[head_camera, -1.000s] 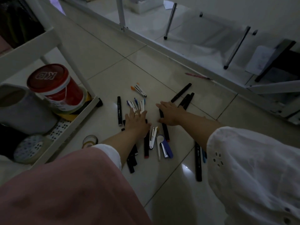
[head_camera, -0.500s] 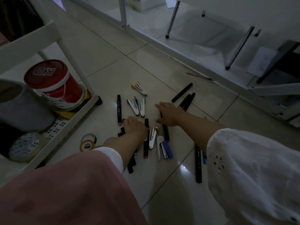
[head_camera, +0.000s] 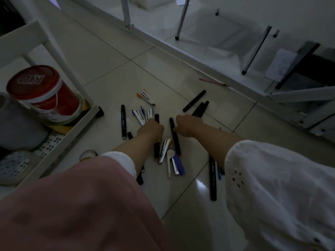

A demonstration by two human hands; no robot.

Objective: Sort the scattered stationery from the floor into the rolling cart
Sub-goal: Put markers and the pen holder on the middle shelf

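Here the stationery lies scattered on the pale tiled floor [head_camera: 112, 73] just in front of the person's knees, dim in the low light. It is mostly slim black markers, plus a few small white-and-blue pieces [head_camera: 143, 115], an orange-tipped piece [head_camera: 147, 97], a silver stapler-like tool [head_camera: 164, 150] and a purple stapler [head_camera: 178, 164]. One black marker [head_camera: 156, 148] runs under the left hand [head_camera: 150, 130], whose fingers curl down over it; the back of the hand hides whether they actually hold it, so I cannot tell. A second black marker [head_camera: 175, 142] lies just beside it, and the right hand [head_camera: 186, 125] sits with curled fingers against its upper end; here too I cannot tell if it is grasped. A lone marker [head_camera: 123, 122] lies to the left, three further markers [head_camera: 194, 100] lie beyond the right hand, and a long marker [head_camera: 212, 178] lies beside the right forearm. A pink pen [head_camera: 212, 81] lies well apart, by the white threshold strip [head_camera: 163, 46]. The white rolling cart [head_camera: 59, 144] stands at the left, its bottom shelf holding a red-lidded tub [head_camera: 34, 84] and a grey container [head_camera: 20, 127]. A tape roll [head_camera: 88, 154] sits on the floor beside the cart.
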